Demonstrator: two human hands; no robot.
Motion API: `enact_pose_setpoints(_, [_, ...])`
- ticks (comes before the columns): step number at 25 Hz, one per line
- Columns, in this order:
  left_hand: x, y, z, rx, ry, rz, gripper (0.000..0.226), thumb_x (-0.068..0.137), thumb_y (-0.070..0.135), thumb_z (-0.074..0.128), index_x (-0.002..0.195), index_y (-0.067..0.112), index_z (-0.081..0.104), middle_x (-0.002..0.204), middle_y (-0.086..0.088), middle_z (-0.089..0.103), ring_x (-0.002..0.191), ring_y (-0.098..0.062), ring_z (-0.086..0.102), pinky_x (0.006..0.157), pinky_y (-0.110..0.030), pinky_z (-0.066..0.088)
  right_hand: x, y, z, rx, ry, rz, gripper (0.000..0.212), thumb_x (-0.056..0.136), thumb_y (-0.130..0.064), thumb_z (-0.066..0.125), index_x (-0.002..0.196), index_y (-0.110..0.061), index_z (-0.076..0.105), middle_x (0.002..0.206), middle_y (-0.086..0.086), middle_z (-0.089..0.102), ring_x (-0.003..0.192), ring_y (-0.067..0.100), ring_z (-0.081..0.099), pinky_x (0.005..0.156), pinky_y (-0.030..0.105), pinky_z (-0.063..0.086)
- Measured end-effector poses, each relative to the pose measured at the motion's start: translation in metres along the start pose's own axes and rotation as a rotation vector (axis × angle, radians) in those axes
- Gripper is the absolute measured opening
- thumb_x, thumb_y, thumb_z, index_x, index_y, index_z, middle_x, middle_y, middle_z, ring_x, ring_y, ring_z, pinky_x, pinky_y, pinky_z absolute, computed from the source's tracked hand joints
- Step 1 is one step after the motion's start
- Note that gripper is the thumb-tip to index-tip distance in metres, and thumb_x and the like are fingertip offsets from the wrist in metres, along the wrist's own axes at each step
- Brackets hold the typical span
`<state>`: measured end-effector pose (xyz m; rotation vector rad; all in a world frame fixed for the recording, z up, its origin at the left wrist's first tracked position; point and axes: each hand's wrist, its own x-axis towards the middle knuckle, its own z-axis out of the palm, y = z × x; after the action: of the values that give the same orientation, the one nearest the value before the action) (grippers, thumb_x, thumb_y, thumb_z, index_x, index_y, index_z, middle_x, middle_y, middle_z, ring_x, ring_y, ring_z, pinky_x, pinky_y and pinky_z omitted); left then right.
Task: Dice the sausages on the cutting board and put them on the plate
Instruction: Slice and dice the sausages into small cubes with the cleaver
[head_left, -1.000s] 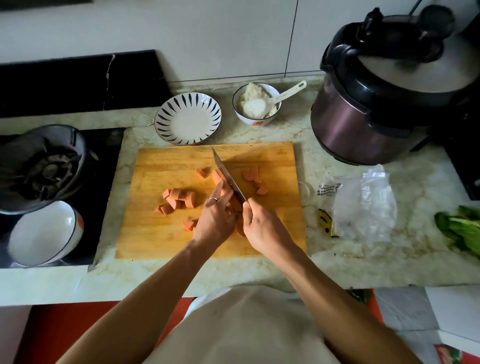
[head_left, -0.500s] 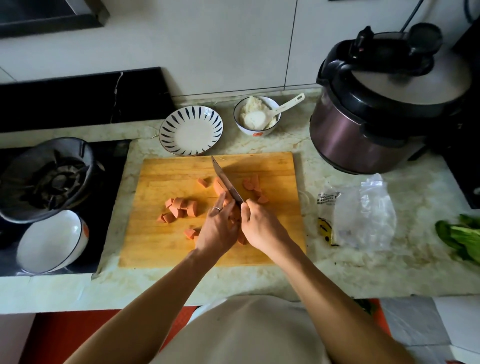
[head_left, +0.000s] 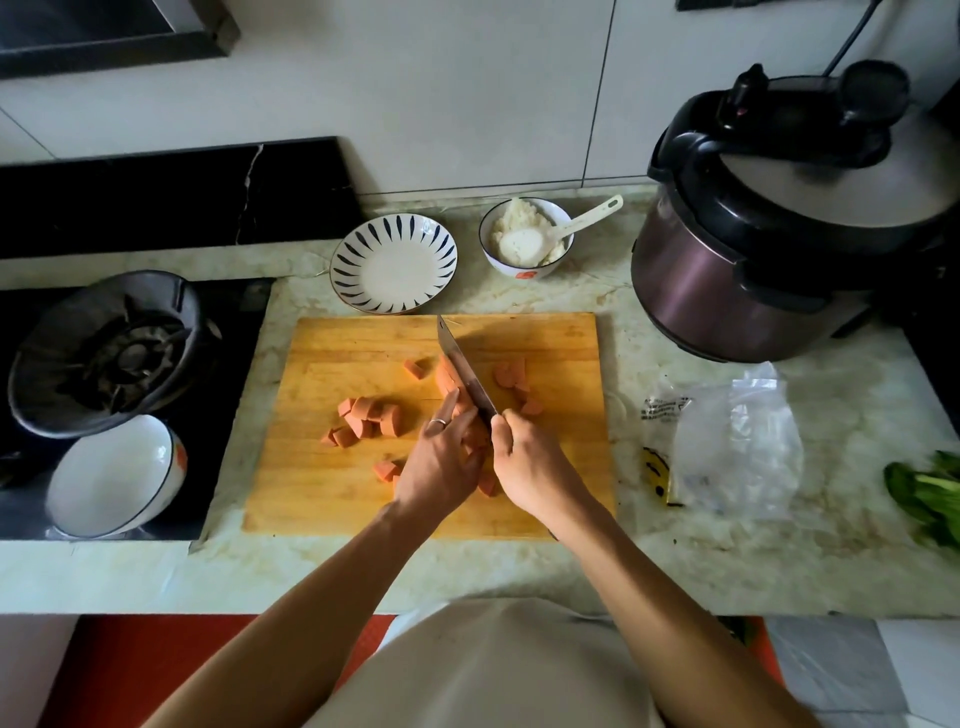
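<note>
A person's right hand (head_left: 524, 462) grips a steel-bladed kitchen knife (head_left: 464, 374) while the curled left hand (head_left: 441, 460) pins a pink sausage (head_left: 448, 379) on the wooden cutting board (head_left: 561, 353) between them.

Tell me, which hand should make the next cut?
Probably the right hand: it already grips the steel kitchen knife over the pink sausage, while the left hand steadies that sausage on the wooden cutting board.

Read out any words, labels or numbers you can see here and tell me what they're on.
Plastic bag: a few lines of dark print near its top left corner, too small and blurred to read.
Rice bowl: a red mark on its side, not legible.
Nothing else shows text.
</note>
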<state>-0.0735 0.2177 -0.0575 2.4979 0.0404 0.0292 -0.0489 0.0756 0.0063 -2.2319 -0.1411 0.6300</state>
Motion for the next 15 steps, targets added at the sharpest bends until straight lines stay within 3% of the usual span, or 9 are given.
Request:
enact_pose_setpoints(3, [-0.001,0.002,0.000,0.021,0.001,-0.053,0.050,0.077,0.010,0.062,0.125,0.018,0.058,0.151,-0.011,0.039,0.116,-0.035,0.058,0.090,-0.040,0.054,-0.003,0.009,0.000,-0.006,-0.002,0.012,0.032,0.105,-0.037,0.027,0.101,-0.019,0.053,0.112,0.008,0.064,0.100,0.023,0.059,0.076,0.028,0.036])
enact_pose_setpoints(6, [0.000,0.007,-0.002,0.014,0.030,-0.036,0.045,0.074,0.004,0.066,0.118,0.012,0.062,0.146,-0.016,0.045,0.110,-0.039,0.060,0.087,-0.037,0.054,0.000,0.008,0.002,0.058,0.029,0.008,0.030,0.105,-0.035,0.028,0.093,-0.018,0.050,0.107,0.010,0.064,0.096,0.024,0.059,0.073,0.028,0.034])
enact_pose_setpoints(10, [-0.002,0.004,0.000,0.006,0.022,-0.054,0.046,0.074,0.004,0.065,0.119,0.013,0.063,0.148,-0.015,0.043,0.117,-0.035,0.057,0.093,-0.035,0.051,-0.015,0.015,0.005,-0.015,0.013,0.010,0.042,0.105,-0.039,0.027,0.126,-0.014,0.055,0.127,0.012,0.061,0.120,0.031,0.055,0.090,0.035,0.043])
enact_pose_setpoints(13, [0.000,0.000,0.002,0.001,0.001,-0.057,0.046,0.074,0.007,0.063,0.120,0.017,0.061,0.151,-0.011,0.040,0.118,-0.033,0.057,0.092,-0.036,0.053,-0.007,0.011,0.001,-0.007,0.012,0.008,0.044,0.106,-0.038,0.026,0.129,-0.012,0.053,0.132,0.011,0.058,0.123,0.029,0.053,0.094,0.033,0.041])
enact_pose_setpoints(15, [0.001,0.001,0.001,-0.001,-0.006,-0.048,0.047,0.075,0.008,0.062,0.120,0.016,0.061,0.151,-0.012,0.039,0.121,-0.033,0.055,0.093,-0.036,0.052,-0.002,0.008,0.001,0.040,0.007,0.008,0.041,0.106,-0.036,0.028,0.123,-0.012,0.056,0.125,0.009,0.062,0.117,0.028,0.056,0.090,0.033,0.041])
